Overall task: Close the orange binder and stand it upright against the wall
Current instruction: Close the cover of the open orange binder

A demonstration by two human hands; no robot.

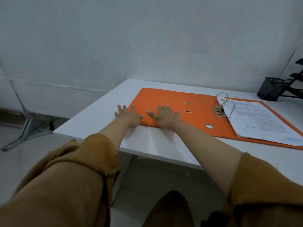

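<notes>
Orange cardboard lever-arch binder [172, 102] lying open flat on white table [101, 115], near grey wall [147, 38]; not yet closed. White printed sheets [262, 122] on right half, behind metal rings [227, 104]. Left hand [128, 116] spread flat, straddling cover's left edge. Right hand [164, 116] splayed flat on cover. Nothing gripped; likely positioned to lift cover over.

grey wall [147, 38] | white table [147, 145] | pale floor [24, 161]
</notes>
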